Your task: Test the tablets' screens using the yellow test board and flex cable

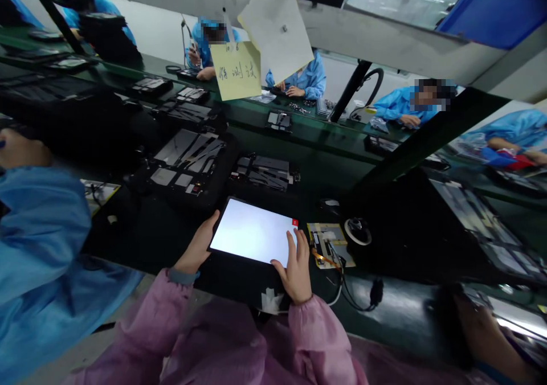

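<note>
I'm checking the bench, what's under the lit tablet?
The tablet lies on a dark fixture, left hand at its edge, right hand on the screen. Whatever is directly beneath it is covered.

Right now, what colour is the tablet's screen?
Glowing white, with a small red mark at its corner; head view, tablet.

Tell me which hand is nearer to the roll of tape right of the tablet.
Right. The right hand rests on the tablet at its right edge, closer to the roll of tape. The left hand grips the tablet's left edge, farther away.
</note>
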